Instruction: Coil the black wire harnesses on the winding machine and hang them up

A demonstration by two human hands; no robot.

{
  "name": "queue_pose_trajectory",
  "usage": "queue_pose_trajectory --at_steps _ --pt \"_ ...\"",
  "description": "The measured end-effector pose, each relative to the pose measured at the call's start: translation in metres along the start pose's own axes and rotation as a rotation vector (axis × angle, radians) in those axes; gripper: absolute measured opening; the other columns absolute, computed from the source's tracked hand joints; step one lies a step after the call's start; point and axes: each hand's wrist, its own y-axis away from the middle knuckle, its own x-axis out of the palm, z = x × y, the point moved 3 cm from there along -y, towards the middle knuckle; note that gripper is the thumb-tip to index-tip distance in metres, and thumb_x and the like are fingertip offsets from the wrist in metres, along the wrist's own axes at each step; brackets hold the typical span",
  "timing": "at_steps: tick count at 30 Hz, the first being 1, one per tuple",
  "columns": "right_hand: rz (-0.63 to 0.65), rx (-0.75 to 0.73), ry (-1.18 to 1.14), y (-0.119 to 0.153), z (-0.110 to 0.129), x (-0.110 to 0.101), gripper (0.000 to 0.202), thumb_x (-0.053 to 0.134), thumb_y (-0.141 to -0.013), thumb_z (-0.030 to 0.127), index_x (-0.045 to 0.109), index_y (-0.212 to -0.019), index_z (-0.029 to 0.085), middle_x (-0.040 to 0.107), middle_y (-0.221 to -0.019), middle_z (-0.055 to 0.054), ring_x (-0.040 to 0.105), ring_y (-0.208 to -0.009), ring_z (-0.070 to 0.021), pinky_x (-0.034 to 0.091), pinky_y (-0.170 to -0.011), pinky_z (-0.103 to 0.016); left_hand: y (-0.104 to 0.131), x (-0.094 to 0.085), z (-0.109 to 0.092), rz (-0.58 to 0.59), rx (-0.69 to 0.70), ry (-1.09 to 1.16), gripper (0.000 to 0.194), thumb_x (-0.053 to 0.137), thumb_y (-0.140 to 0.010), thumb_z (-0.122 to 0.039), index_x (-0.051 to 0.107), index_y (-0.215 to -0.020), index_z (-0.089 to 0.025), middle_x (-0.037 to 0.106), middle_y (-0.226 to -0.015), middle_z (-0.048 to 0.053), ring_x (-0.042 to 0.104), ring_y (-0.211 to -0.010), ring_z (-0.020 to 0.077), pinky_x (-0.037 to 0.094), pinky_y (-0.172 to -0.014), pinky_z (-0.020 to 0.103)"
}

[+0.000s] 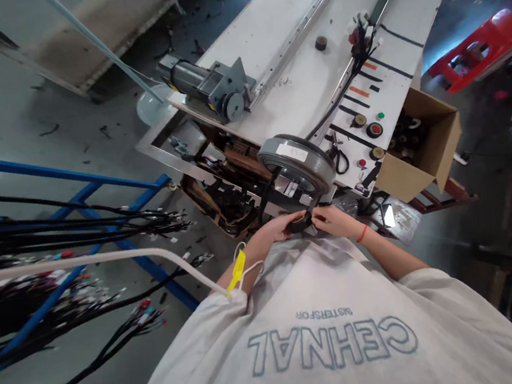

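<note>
Close to my body, my left hand [286, 226] is closed around a roll of black tape [299, 222]. Opposite it, the fingers of my right hand [331, 220] are pinched together at a thin dark strand coming down from a grey ring-shaped wheel [299, 157]; whether that strand is cable or tape cannot be told. My two hands nearly meet just below this wheel, which bears a white label. A black cable bundle [341, 91] runs along the bench toward the wheel, its far end fanning into connectors.
The white bench [273, 110] carries a grey motor [203, 85], a loose tape roll [321, 43] and push buttons. A cardboard box [421, 149] stands at the right. On the left, a blue rack [92, 180] holds many black cables. A white hose [80, 263] crosses near my left arm.
</note>
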Motion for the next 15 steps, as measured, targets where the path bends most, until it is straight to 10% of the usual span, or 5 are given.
queue_pose_trajectory --at_steps 15 --pt "-0.055 0.052 0.046 -0.004 -0.004 0.004 0.02 0.047 -0.083 0.015 0.047 -0.063 0.018 0.052 -0.059 0.001 0.043 -0.055 -0.0105 0.031 -0.058 -0.023 0.008 -0.004 -0.004 -0.043 -0.099 0.075 0.031 0.08 -0.071 -0.043 0.068 -0.076 -0.014 0.071 -0.068 0.004 0.063 -0.056 0.0131 0.047 -0.048 0.021"
